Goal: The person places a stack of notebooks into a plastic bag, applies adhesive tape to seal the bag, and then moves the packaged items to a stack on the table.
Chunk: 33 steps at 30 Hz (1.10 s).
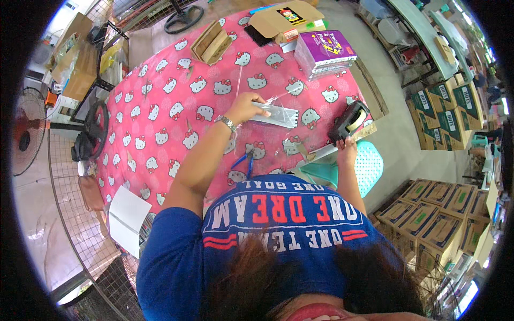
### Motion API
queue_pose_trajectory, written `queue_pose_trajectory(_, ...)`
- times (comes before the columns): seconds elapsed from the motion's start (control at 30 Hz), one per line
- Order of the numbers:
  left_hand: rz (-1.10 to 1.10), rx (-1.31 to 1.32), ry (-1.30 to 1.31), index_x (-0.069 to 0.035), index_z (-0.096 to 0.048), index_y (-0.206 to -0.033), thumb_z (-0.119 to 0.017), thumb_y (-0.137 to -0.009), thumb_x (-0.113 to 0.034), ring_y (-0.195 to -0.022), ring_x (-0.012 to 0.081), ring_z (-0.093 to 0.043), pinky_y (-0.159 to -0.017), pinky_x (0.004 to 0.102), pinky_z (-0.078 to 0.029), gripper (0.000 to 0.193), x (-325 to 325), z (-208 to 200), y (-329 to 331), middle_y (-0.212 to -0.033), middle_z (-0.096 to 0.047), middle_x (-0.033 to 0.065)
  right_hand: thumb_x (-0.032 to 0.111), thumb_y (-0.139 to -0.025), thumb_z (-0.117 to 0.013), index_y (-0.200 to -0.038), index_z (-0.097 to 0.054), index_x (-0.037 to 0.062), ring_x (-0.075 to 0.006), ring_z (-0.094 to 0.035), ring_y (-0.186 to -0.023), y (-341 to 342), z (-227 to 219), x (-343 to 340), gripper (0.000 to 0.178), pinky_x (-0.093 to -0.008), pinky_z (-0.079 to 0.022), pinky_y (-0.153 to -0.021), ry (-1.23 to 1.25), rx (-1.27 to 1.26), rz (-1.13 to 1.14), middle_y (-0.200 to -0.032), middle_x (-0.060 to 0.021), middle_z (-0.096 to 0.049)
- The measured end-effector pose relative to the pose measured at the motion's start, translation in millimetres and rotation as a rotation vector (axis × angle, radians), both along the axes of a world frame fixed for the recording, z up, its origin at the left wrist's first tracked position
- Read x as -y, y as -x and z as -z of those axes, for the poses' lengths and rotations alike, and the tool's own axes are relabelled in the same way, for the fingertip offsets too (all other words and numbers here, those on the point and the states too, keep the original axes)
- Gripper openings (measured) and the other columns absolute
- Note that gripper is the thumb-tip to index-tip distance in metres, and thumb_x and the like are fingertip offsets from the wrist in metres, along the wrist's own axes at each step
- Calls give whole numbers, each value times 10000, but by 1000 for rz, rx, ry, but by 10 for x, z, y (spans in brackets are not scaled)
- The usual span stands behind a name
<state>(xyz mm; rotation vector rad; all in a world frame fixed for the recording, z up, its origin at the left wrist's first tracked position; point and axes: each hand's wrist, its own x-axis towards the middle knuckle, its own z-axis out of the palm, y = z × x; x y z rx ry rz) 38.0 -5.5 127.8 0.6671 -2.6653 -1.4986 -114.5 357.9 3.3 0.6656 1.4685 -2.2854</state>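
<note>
My left hand (248, 108), a watch on its wrist, is closed on a flat grey-white pad (281, 117) with a notched edge. Loose clear plastic film (274, 101) lies around the pad, over the table. Off to the right, a black tape dispenser (342, 127) with a roll of tape stands at the table's edge. The fingers of my right hand (347, 150) are closed at the dispenser's near end; a strip of tape between them is too small to make out. Blue-handled cutters (247, 158) lie on the table close to my body.
A pink patterned cloth (176, 88) covers the table. At the far side are a brown cardboard tray (212, 44), an open carton (278, 20) and purple boxes (325, 49) in plastic. A turquoise stool (368, 168) stands at right, with stacked cartons (436, 214) beyond.
</note>
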Motion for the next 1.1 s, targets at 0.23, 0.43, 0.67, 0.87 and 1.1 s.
queue_pose_trajectory(0.23,-233,-153,-508,-22,-708,-888,-765,-720,-220,-800,106,-598,-790,273,-448,266,-141,224,88,-850,-679,37,87,-916,-515,-794,-454,114,-115,-426,-584,67,511,42,139,-244,-379,-532,415,288,-475,-696,5,-460)
queue_pose_trajectory(0.43,-287,-57,-489,-27,-675,-884,-738,-759,-205,-741,95,-558,-713,241,-433,227,-129,69,-106,-792,-631,-2,285,-891,-565,-716,-524,85,-118,-484,-596,389,-1288,2149,269,-271,-396,-558,-321,-659,-1515,-635,10,-490)
queue_pose_trajectory(0.67,-313,-210,-561,-26,-515,-1164,-760,-743,-153,-896,126,-562,-753,258,-443,504,-167,365,108,-1004,-611,57,423,-798,-636,-992,-619,14,-214,-596,-836,683,-549,2534,454,-361,-468,-740,-777,-930,-2115,-907,-106,-652)
queue_pose_trajectory(0.87,-819,-321,-151,-3,-439,-1289,-642,-828,-462,-1104,250,-526,-939,369,-407,682,-333,788,-183,-1254,-508,170,155,-733,-741,-1239,-462,25,-234,-555,-1062,502,-109,1471,593,-339,-421,-945,-558,-647,-1638,-1138,-122,-584)
queue_pose_trajectory(1.1,-921,-314,-1104,8,-362,-1348,-445,-887,-565,-1232,278,-436,-1021,381,-341,740,-577,-397,361,-1344,-431,200,128,-725,-766,-1280,-437,-17,-210,-553,-1038,344,-567,1668,662,-325,-427,-922,-135,-843,-803,-1112,-136,-594)
